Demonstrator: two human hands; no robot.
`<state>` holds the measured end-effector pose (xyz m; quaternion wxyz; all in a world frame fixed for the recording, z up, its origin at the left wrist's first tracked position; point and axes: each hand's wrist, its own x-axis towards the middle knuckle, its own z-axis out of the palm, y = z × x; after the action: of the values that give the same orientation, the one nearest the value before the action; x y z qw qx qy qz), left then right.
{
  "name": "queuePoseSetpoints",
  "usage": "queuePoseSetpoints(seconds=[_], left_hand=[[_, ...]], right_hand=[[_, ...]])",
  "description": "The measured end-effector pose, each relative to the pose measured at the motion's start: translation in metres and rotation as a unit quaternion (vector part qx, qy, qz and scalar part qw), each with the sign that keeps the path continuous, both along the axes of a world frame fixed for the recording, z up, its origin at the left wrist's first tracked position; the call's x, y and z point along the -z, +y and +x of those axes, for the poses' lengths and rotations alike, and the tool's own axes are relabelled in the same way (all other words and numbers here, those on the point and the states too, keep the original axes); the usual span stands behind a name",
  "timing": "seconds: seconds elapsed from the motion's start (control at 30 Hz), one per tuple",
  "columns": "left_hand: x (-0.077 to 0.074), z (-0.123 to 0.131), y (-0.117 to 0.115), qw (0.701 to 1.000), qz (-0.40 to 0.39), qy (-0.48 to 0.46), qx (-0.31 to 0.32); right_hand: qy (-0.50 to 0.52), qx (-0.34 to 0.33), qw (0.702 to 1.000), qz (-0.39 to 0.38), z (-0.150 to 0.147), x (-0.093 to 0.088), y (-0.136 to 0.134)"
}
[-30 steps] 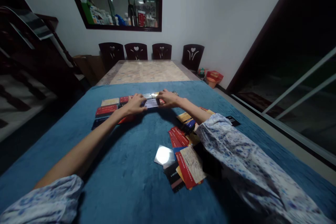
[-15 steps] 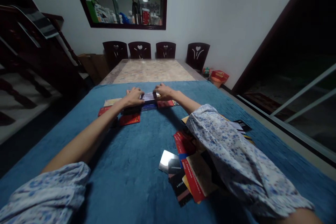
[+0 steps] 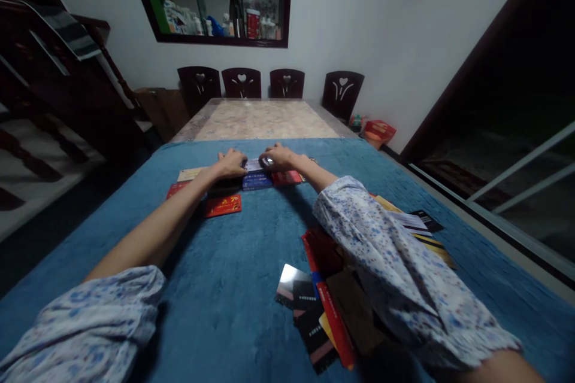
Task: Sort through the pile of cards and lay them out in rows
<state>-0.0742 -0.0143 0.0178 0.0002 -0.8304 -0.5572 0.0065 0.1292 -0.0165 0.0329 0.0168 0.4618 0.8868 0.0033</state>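
A pale card (image 3: 253,166) lies flat at the far row of cards, between my two hands. My left hand (image 3: 230,163) grips its left end with fingers curled, and my right hand (image 3: 278,158) pinches its right end. Just in front of it is a blue card (image 3: 257,181), with a red card (image 3: 286,178) to the right. Nearer me, below my left wrist, rests an orange-red card (image 3: 223,205). A cream card (image 3: 189,174) and another red card (image 3: 176,188) show to the left of my left forearm, which hides part of the row.
A loose heap of cards, including a black card (image 3: 314,335) and a shiny silver card (image 3: 291,282), spreads beside my right sleeve. More cards, one of them white (image 3: 409,222), lie to the right. The blue cloth (image 3: 211,293) covers the near table; chairs (image 3: 287,82) stand beyond.
The pale card has come down, and more of the blue card in front of it shows. Both hands stay at its ends. My view has shifted slightly.
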Motion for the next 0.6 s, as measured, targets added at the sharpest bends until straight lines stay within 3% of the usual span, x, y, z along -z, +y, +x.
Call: queuePoseSetpoints(seconds=[0.6], left_hand=[[0.004,0.000,0.007,1.000,-0.027,-0.001,-0.005]], right_hand=[[-0.028,-0.002,1.000,0.003,-0.004,0.011,0.013]])
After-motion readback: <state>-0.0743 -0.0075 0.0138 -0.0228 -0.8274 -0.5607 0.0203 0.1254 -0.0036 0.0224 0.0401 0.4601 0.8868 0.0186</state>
